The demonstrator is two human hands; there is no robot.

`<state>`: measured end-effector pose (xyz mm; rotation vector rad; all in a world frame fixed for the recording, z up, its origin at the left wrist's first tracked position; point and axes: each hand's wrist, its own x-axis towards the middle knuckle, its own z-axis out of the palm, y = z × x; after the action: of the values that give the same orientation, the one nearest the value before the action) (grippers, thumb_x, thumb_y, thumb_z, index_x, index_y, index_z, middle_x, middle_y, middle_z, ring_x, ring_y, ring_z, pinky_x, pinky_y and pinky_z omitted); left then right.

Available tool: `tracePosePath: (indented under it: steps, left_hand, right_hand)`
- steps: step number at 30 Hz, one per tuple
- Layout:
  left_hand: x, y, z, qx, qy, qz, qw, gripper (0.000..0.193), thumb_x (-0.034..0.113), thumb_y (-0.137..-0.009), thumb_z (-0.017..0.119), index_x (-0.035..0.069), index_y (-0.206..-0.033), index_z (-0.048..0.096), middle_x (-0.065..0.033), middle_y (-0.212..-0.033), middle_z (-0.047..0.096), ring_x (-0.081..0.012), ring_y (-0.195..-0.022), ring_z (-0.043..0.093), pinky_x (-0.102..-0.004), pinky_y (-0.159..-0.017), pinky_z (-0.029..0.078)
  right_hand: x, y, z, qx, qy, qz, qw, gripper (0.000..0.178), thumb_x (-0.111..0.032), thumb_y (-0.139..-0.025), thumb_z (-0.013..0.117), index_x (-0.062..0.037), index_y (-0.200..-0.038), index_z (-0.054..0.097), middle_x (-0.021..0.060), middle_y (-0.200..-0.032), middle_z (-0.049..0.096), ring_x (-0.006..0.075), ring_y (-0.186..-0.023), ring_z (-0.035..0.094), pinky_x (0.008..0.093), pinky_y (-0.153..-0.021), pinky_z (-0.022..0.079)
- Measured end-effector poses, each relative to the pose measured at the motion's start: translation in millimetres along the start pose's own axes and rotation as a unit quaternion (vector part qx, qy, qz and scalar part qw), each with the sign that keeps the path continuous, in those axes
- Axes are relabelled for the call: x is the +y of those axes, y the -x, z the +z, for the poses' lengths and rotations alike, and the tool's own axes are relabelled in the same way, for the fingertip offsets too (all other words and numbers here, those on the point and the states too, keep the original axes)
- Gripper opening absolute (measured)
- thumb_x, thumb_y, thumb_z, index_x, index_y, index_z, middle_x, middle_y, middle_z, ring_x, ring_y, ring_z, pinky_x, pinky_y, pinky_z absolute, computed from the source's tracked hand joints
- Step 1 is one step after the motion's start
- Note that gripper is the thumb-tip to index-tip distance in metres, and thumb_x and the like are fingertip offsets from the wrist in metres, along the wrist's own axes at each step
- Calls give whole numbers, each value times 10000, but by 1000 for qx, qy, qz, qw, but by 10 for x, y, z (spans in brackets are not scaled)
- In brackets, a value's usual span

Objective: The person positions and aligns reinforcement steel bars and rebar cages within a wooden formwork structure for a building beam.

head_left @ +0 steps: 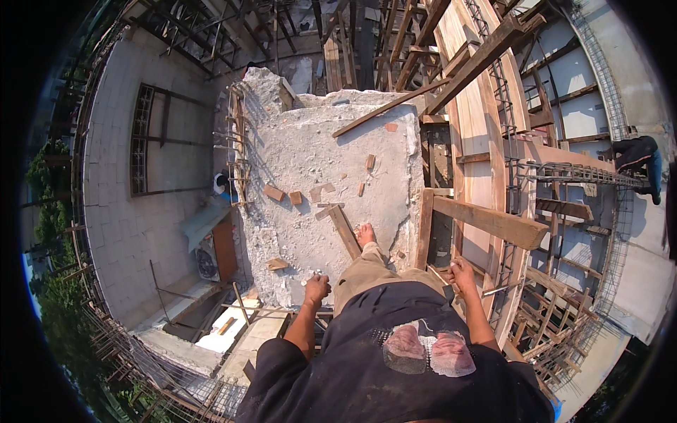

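My left hand (317,290) is closed in a fist above the near edge of a rough concrete slab (303,162). A small pale spot shows at its fingertips; whether that is something held or rubble behind cannot be told. Over the slab's near right side, my right hand (462,274) has its fingers curled together, and anything inside them is too small to make out. Between the hands, my bare foot (365,235) rests on the slab beside a wooden plank (344,233). Nearest to my right hand is timber formwork (477,236).
Broken brick pieces (273,192) and a long board (381,115) lie on the slab. A thick beam (491,221) juts out at the right, near a rebar cage (575,171). Another person (638,166) is at the far right. Rebar (238,141) lines the slab's left edge.
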<state>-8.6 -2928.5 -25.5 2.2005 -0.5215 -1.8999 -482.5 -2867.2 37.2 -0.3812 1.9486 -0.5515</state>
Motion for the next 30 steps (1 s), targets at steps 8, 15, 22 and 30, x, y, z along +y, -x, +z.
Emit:
tracePosePath:
  steps: [8,15,22,30]
  left_hand:
    - [220,-215,43,-21,19,32,999,260,257,-890,578,0,-909,609,-100,-729,640,-185,-606,612,-312,-547,486]
    - [414,-246,194,33,38,58,997,273,261,-885,581,-9,-870,614,-94,-706,646,-176,-597,610,-311,-547,483]
    - [540,13,425,97,128,33,987,266,258,-891,593,-5,-868,618,-86,-696,639,-163,-579,598,-311,-530,473]
    - [125,368,967,214,293,-37,931,243,247,-909,603,6,-890,631,-71,-702,634,-147,-566,590,-290,-508,470]
  right_hand:
    - [-11,-3,-41,44,13,11,999,187,-179,-964,571,-21,-1049,625,25,-755,599,102,-606,579,243,-535,471]
    - [86,-219,-270,12,185,-53,981,208,-164,-898,591,-8,-1010,669,45,-845,644,117,-697,583,270,-642,481]
    - [-249,-910,-287,-135,355,-136,915,247,-213,-907,620,-15,-1051,655,69,-861,667,171,-727,614,309,-677,503]
    - [-2406,-2015,78,-169,281,-1,945,206,-190,-957,589,-17,-1069,589,93,-788,635,183,-621,606,308,-561,504]
